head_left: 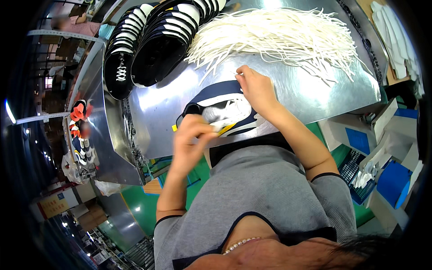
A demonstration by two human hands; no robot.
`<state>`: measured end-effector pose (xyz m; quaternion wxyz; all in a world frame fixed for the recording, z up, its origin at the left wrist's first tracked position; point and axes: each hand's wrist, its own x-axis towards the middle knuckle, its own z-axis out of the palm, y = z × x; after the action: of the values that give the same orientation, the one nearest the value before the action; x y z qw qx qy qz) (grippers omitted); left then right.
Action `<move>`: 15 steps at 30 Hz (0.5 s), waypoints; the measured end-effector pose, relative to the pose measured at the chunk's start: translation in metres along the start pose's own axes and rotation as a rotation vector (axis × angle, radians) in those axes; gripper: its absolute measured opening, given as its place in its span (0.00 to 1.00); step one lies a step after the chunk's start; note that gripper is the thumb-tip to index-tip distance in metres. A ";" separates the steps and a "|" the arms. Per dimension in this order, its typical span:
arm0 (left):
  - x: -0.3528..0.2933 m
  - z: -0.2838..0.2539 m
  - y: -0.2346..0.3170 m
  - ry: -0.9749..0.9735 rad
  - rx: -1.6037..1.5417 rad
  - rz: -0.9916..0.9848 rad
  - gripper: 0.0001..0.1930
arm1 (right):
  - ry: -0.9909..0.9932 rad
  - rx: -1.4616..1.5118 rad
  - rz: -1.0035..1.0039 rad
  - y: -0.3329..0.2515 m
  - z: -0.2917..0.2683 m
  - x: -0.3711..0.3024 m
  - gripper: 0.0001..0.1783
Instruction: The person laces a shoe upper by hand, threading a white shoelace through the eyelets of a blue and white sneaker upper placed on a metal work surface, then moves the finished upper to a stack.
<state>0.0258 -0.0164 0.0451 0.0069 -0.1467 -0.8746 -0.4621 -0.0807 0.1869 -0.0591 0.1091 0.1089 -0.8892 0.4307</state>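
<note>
A shoe upper [215, 96] in navy, white and yellow lies on the metal tabletop right in front of me. White lace [234, 109] runs across its throat. My right hand [256, 88] is at the far edge of the upper, thumb and finger pinched on a thin white shoelace end. Over the near left part of the upper is my left hand [191, 139], blurred by motion. Its fingers are curled together, with a pale bit at the fingertips that I cannot make out.
A large heap of white shoelaces [279, 38] covers the far side of the metal table [155, 121]. Stacked black and white shoe uppers [162, 49] stand at the far left. Opened cartons [391, 139] and a dark blue crate [353, 168] are at the right. More shoes [80, 153] lie left of the table.
</note>
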 end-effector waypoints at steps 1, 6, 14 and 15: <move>0.008 0.014 0.005 -0.028 0.310 0.172 0.08 | 0.000 -0.004 -0.001 0.000 -0.004 0.002 0.07; 0.011 0.046 -0.002 0.055 0.421 0.125 0.09 | 0.048 0.595 0.149 0.006 -0.017 -0.002 0.09; 0.016 0.052 -0.021 0.147 0.292 -0.051 0.19 | -0.103 0.420 -0.060 -0.021 -0.055 -0.061 0.10; 0.018 0.052 -0.021 0.161 0.266 -0.127 0.21 | -0.158 0.402 -0.084 -0.026 -0.054 -0.069 0.10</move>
<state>0.0098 0.0190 0.0014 0.0673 -0.0515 -0.9322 -0.3520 -0.0025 0.2202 -0.0269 0.0331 0.1985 -0.7860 0.5845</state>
